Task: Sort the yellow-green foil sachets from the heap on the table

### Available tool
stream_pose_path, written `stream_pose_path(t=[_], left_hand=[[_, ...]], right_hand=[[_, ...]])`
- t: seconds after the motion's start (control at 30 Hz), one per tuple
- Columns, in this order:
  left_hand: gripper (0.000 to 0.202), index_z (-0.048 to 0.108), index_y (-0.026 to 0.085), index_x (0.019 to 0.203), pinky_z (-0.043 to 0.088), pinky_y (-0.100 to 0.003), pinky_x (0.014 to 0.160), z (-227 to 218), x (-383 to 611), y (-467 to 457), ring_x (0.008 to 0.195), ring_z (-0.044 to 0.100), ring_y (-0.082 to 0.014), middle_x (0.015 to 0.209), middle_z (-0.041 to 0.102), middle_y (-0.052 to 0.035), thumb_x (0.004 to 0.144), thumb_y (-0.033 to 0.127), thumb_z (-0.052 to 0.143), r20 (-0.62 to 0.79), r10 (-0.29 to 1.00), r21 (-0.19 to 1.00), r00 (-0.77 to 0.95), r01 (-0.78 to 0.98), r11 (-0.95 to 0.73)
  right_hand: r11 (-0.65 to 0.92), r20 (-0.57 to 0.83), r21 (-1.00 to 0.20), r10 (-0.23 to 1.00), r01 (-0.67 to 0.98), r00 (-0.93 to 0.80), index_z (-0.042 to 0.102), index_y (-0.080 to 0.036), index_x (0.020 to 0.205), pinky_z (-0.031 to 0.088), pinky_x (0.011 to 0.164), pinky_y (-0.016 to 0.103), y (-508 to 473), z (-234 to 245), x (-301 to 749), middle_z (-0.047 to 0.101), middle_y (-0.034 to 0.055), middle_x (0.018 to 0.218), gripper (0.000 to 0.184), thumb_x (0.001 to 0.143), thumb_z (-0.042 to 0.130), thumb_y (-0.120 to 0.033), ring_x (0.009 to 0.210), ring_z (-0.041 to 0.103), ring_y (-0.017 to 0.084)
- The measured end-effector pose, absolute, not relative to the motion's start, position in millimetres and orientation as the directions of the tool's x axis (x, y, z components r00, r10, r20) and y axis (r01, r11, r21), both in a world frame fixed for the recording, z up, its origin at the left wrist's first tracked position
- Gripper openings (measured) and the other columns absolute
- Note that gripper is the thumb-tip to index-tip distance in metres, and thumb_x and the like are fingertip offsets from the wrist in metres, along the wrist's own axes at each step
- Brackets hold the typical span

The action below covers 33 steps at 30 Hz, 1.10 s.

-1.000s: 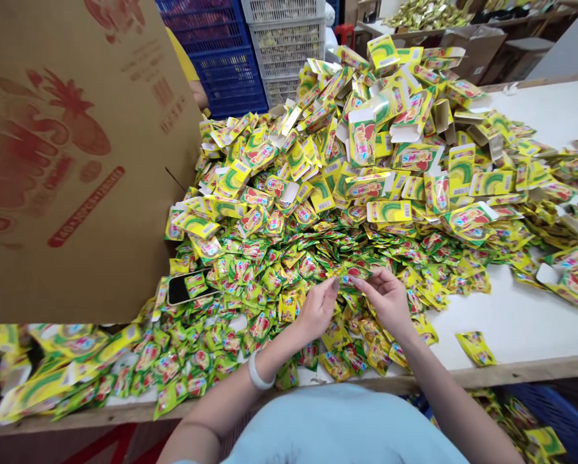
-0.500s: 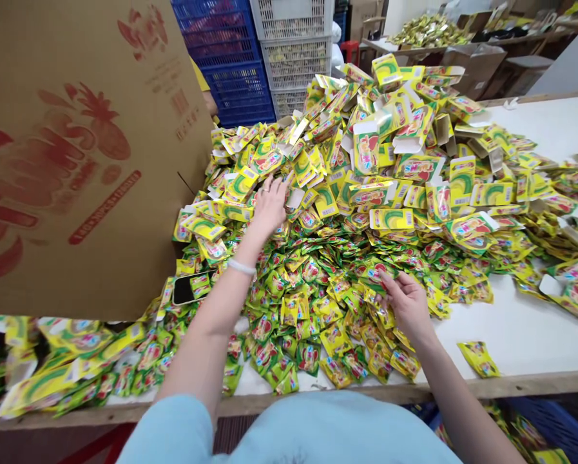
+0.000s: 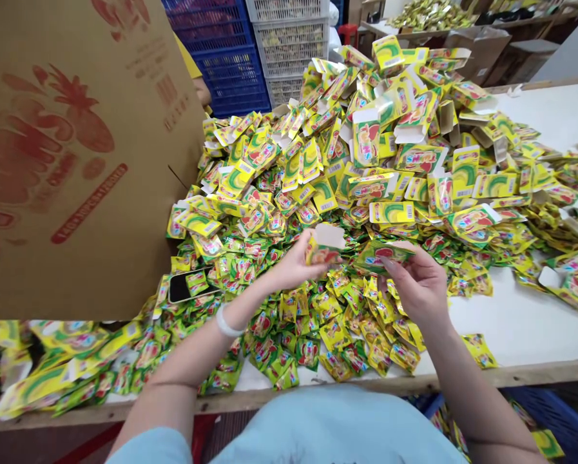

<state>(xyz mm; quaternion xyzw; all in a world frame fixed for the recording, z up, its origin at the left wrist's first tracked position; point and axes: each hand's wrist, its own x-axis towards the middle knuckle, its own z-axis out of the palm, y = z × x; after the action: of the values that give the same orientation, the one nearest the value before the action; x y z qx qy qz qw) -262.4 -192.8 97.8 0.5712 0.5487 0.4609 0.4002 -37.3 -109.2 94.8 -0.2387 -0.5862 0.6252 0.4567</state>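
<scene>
Left hand [image 3: 293, 265] closed around an open-flapped small box [image 3: 323, 245], right hand [image 3: 417, 283] pinching a sachet bundle [image 3: 383, 254], both right of the phone [image 3: 187, 287]; loading step, I judge: bundle must meet the open end squarely.

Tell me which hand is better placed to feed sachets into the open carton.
Right, probably: the right hand pinches the sachets just beside the carton, which the left hand holds.
</scene>
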Motion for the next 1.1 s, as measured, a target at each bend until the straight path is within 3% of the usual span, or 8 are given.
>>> stream_pose_path(t=[0.17, 0.33, 0.47, 0.6, 0.77, 0.97, 1.03, 1.1], left_hand=[[0.067, 0.038, 0.022, 0.133, 0.053, -0.038, 0.092, 87.9, -218.0, -220.5, 0.104, 0.063, -0.0235, 0.116, 0.061, -0.0089, 0.080, 0.039, 0.074, 0.047, 0.999, 0.985, -0.005, 0.164, -0.045], [0.070, 0.031, 0.021, 0.140, 0.053, -0.038, 0.091, 92.0, -213.2, -227.8, 0.102, 0.063, -0.0240, 0.120, 0.059, -0.0104, 0.084, 0.033, 0.070, -0.036, 0.999, 0.961, -0.013, 0.272, 0.038], [0.073, 0.027, 0.020, 0.144, 0.052, -0.040, 0.092, 87.5, -207.0, -230.3, 0.104, 0.063, -0.0256, 0.119, 0.061, -0.0111, 0.083, 0.026, 0.068, -0.067, 0.998, 0.942, 0.013, 0.331, 0.059], [0.075, 0.023, 0.023, 0.145, 0.052, -0.040, 0.092, 85.8, -202.5, -235.6, 0.105, 0.064, -0.0247, 0.126, 0.058, -0.0121, 0.084, 0.025, 0.067, -0.117, 0.993, 0.956, 0.033, 0.274, 0.103], [0.080, 0.018, 0.024, 0.148, 0.051, -0.038, 0.094, 83.9, -193.6, -245.8, 0.105, 0.064, -0.0231, 0.122, 0.062, -0.0101, 0.084, 0.023, 0.066, -0.176, 0.982, 0.964, 0.062, 0.213, 0.160], [0.088, 0.017, 0.021, 0.151, 0.050, -0.040, 0.097, 60.6, -152.9, -263.4, 0.110, 0.064, -0.0249, 0.126, 0.061, -0.0126, 0.080, 0.024, 0.070, -0.326, 0.944, 0.939, 0.059, 0.133, 0.316], [0.098, 0.011, 0.021, 0.154, 0.051, -0.041, 0.096, 54.6, -139.9, -266.8, 0.111, 0.064, -0.0264, 0.128, 0.062, -0.0141, 0.079, 0.028, 0.073, -0.345, 0.930, 0.935, 0.125, 0.139, 0.327], [0.101, 0.010, 0.023, 0.156, 0.050, -0.041, 0.100, 52.3, -137.4, -266.2, 0.120, 0.061, -0.0280, 0.137, 0.057, -0.0159, 0.080, 0.035, 0.075, -0.265, 0.948, 0.951, 0.175, 0.210, 0.227]], right_hand=[[0.432, 0.447, -0.882, 0.641, -0.188, -0.624, 0.069, -0.026, 0.104, 0.054, 0.058, 0.025, -108.2, 111.8, -47.7, 0.061, 0.0057, 0.100, 0.014, 0.091, 0.065, -0.026, 0.080, 0.064, 0.016], [0.647, 0.284, -0.761, 0.392, 0.043, -0.875, 0.071, -0.024, 0.105, 0.051, 0.066, 0.026, -102.4, 126.7, -37.6, 0.062, 0.0057, 0.094, 0.017, 0.095, 0.058, -0.019, 0.080, 0.062, 0.016], [0.728, 0.192, -0.681, 0.283, 0.080, -0.940, 0.070, -0.021, 0.106, 0.050, 0.071, 0.027, -100.2, 137.3, -31.8, 0.065, 0.0056, 0.092, 0.019, 0.094, 0.056, -0.016, 0.079, 0.063, 0.017], [0.632, 0.206, -0.774, 0.325, 0.050, -0.923, 0.067, -0.021, 0.103, 0.051, 0.062, 0.025, -99.9, 124.4, -26.1, 0.069, 0.0032, 0.084, 0.014, 0.095, 0.059, -0.029, 0.068, 0.063, 0.015], [0.669, 0.346, -0.743, 0.365, -0.015, -0.864, 0.071, -0.023, 0.085, 0.054, 0.067, 0.027, -114.7, 96.6, -17.7, 0.071, 0.0071, 0.092, 0.027, 0.099, 0.049, -0.031, 0.077, 0.067, 0.017], [0.505, 0.090, -0.861, 0.278, 0.066, -0.956, 0.072, -0.024, 0.091, 0.055, 0.067, 0.029, -151.1, 81.2, 8.0, 0.073, 0.0045, 0.084, 0.026, 0.100, 0.049, -0.030, 0.076, 0.067, 0.019], [0.474, 0.064, -0.874, 0.336, 0.109, -0.940, 0.073, -0.025, 0.088, 0.055, 0.063, 0.031, -150.9, 75.0, 28.5, 0.073, 0.0052, 0.083, 0.024, 0.098, 0.052, -0.032, 0.075, 0.068, 0.020], [0.431, 0.085, -0.886, 0.516, 0.173, -0.852, 0.074, -0.027, 0.084, 0.052, 0.056, 0.033, -131.4, 72.8, 59.4, 0.072, 0.0062, 0.081, 0.025, 0.095, 0.056, -0.040, 0.069, 0.067, 0.021]])
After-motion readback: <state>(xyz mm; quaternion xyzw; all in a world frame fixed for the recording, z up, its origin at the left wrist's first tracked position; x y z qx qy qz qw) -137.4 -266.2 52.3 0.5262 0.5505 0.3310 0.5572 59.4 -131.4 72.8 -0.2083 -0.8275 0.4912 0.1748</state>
